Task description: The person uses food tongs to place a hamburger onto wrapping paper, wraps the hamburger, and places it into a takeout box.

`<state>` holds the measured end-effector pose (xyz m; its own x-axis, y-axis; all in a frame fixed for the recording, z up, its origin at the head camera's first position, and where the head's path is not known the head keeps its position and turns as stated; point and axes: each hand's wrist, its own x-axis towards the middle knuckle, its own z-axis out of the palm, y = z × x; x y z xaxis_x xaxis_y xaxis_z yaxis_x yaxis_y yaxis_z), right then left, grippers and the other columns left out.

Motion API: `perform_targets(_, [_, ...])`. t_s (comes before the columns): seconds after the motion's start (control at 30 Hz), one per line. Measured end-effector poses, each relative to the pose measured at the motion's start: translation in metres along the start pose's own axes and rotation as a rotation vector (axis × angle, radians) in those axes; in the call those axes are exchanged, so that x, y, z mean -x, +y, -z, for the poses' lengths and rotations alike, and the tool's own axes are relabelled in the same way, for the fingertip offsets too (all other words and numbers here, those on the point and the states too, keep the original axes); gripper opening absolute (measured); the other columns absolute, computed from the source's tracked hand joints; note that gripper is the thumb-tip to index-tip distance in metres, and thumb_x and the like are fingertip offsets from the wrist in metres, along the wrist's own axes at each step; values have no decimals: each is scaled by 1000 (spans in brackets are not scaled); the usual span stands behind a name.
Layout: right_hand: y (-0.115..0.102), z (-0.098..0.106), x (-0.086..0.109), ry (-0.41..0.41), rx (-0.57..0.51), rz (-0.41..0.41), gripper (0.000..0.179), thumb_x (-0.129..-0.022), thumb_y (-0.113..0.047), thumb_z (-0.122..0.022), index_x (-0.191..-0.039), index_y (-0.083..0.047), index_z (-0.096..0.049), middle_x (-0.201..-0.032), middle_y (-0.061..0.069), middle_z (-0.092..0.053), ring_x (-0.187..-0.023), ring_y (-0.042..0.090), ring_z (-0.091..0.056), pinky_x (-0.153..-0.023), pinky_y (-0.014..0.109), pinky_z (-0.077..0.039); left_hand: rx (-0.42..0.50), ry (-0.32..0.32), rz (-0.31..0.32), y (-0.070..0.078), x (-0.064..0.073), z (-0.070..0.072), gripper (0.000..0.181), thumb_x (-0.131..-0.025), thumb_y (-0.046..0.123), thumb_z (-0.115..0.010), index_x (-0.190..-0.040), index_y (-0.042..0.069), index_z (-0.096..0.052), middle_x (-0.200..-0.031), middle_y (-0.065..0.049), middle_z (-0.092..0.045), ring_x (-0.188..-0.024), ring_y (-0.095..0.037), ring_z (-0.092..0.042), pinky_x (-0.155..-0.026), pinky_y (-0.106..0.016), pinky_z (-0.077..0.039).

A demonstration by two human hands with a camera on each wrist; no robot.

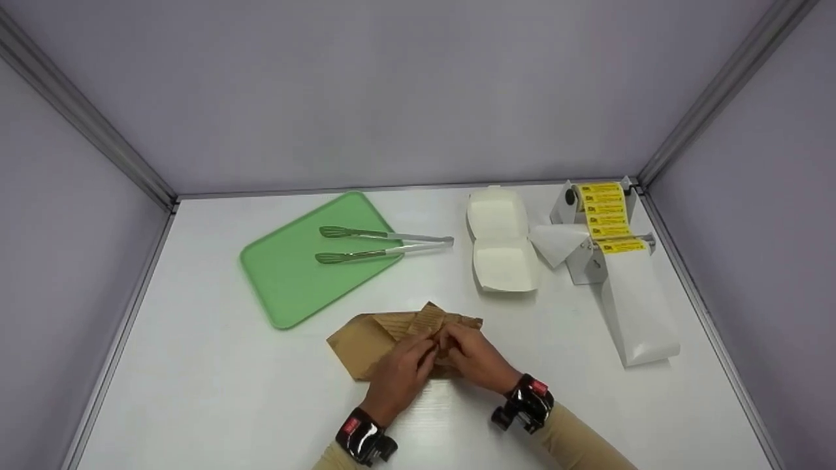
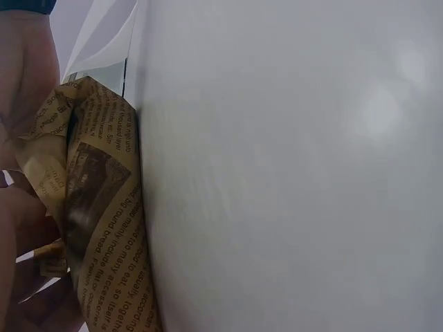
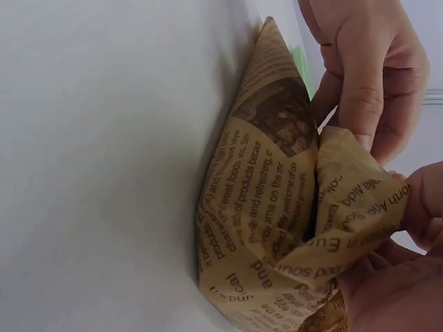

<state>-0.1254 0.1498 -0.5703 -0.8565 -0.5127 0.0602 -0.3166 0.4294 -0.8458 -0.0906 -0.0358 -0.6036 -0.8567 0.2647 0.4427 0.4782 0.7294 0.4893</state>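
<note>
Brown wrapping paper (image 1: pixel 361 343) printed with dark newspaper-style text lies partly folded on the table in front of me. In the right wrist view the paper (image 3: pixel 256 180) stands up as a bulging packet with a pointed end; whatever is inside is hidden. With thumb and fingers my right hand (image 1: pixel 480 358) pinches a crumpled fold on the packet's near right side. My left hand (image 1: pixel 400 372) is close beside it, its thumb and bent fingers gripping the folded flap. The left wrist view shows the paper (image 2: pixel 111 207) close up, with both hands at its edge.
A green tray (image 1: pixel 287 281) lies back left, with tongs (image 1: pixel 418 237) resting across it and past its edge. Behind the paper stands an open white clamshell box (image 1: pixel 503 267). At the right is a label dispenser (image 1: pixel 586 264) with yellow labels (image 1: pixel 604 209) and a hanging white backing strip (image 1: pixel 640 307).
</note>
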Motion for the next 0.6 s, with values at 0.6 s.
perform_targets(0.6, [-6,13,11,194,46,97,19,-90,11,-56,-96,-6,-63,-94,4,-67,-87,13,-62,-72,23,-54,-54,-63,47,5,-12,9,15,-94,24,-73,-105,16,-79,-96,2,-77,-84,-12,-72,-69,-29,-59])
